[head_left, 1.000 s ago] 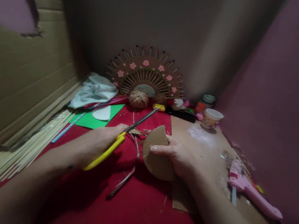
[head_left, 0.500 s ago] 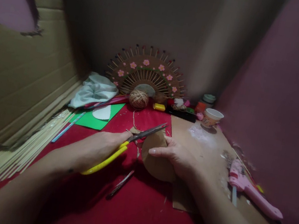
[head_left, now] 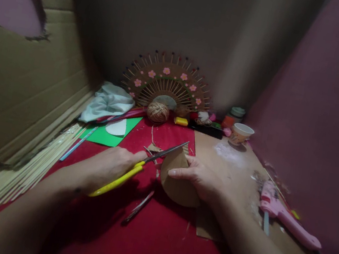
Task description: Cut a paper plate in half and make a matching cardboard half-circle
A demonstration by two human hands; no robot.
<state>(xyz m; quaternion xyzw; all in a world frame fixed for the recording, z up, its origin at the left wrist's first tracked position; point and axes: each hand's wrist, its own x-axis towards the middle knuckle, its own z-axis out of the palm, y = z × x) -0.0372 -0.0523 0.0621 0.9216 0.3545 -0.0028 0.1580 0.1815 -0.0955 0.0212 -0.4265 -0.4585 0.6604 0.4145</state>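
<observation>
My left hand (head_left: 116, 166) is closed round the yellow handles of a pair of scissors (head_left: 116, 182), whose blades point up and to the right. The blades lie nearly together at the upper left edge of a round piece of cardboard (head_left: 176, 180). My right hand (head_left: 198, 176) pinches this cardboard on its right side, thumb on top and the other fingers mostly hidden behind. Below the blades, a thin pencil or brush-like stick (head_left: 137, 209) rests on the red cloth (head_left: 122, 245). Cardboard scraps (head_left: 154, 147) lie just beyond the scissors.
At the back stand a flowered fan (head_left: 169, 72), a twine ball (head_left: 158, 112) and a paper cup (head_left: 240, 135). A pink glue gun (head_left: 287, 220) lies right on a cardboard sheet (head_left: 232, 177). Thin wooden sticks (head_left: 14, 187), green paper (head_left: 105, 138) and a pale cloth (head_left: 108, 101) are left.
The scissor blades have closed from slightly apart to nearly together at the cardboard's edge. My left hand's grip has tightened on the handles. My right hand holds the cardboard in about the same place.
</observation>
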